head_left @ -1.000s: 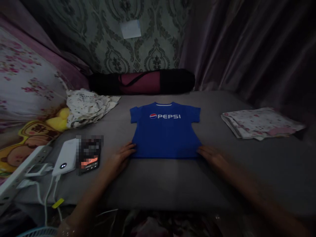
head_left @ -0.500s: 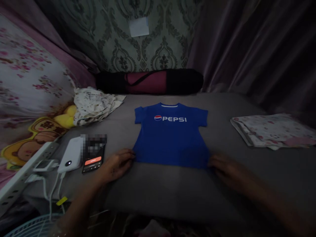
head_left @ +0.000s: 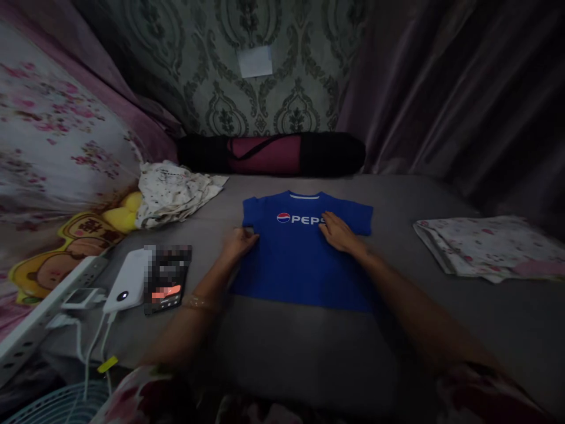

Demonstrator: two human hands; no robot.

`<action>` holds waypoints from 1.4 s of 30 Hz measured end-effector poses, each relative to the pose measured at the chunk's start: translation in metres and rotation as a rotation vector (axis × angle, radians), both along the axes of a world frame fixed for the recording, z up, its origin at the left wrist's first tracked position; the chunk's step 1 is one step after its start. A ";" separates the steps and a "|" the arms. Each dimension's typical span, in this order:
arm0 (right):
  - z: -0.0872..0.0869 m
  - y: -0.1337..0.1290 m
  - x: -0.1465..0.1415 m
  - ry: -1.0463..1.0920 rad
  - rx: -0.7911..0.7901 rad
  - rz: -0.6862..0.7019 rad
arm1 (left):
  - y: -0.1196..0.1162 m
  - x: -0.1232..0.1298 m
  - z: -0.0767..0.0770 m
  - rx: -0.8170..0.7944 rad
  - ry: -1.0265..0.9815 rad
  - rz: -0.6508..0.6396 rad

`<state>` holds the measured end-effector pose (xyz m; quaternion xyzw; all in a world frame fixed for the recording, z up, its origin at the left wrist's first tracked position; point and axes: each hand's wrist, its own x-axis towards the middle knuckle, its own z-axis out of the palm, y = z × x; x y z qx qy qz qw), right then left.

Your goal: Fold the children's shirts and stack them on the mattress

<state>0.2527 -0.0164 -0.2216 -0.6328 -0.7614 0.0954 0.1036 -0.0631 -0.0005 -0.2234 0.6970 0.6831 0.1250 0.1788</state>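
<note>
A blue T-shirt [head_left: 300, 271] with a white PEPSI print lies spread flat on the grey sheet, its collar pointing away from me. My left hand [head_left: 241, 242] is at the shirt's left edge, just below the left sleeve; its fingers are blurred, and whether they pinch the cloth is unclear. Flat on the chest rests my right hand [head_left: 339, 232], fingers stretched out and covering the last letters of the print.
The grey sheet [head_left: 282, 347] bears a folded patterned cloth [head_left: 494, 244] at right. On the left are crumpled cloth [head_left: 176, 191], a yellow plush [head_left: 75, 250], a phone [head_left: 168, 282], a white power bank [head_left: 128, 282], cables and a power strip [head_left: 48, 312]. A black-and-red roll [head_left: 269, 154] lies behind.
Both hands have left the shirt's bottom corners and moved up: the left to below the sleeve, the right inward onto the chest print. The view has shifted slightly.
</note>
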 end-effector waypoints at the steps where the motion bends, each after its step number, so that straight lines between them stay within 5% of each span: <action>1: -0.006 0.004 -0.002 -0.029 -0.011 -0.002 | -0.001 0.001 -0.001 0.007 0.011 -0.013; 7: -0.013 -0.020 0.000 -0.095 -0.023 0.094 | -0.009 -0.001 -0.004 -0.037 0.029 0.007; 20: 0.004 -0.162 0.014 -0.040 -0.099 0.376 | -0.022 -0.009 -0.012 0.164 0.104 -0.022; 27: 0.044 -0.216 0.018 0.039 -0.348 0.466 | -0.035 -0.009 -0.008 0.223 0.079 -0.033; 29: 0.062 -0.203 0.018 0.059 -0.439 0.506 | -0.037 -0.010 -0.006 0.183 0.063 -0.013; 32: 0.069 -0.145 0.003 0.117 -0.436 0.522 | -0.041 -0.010 -0.005 0.154 0.030 0.019; 34: 0.057 -0.092 -0.015 0.137 -0.294 0.466 | -0.047 -0.010 -0.006 0.163 0.007 0.052; 38: 0.016 0.004 -0.057 0.045 -0.100 0.091 | -0.064 -0.009 -0.008 0.170 -0.018 0.086; 42: -0.008 0.043 -0.095 -0.040 -0.044 -0.079 | -0.080 -0.008 -0.010 0.211 -0.036 0.090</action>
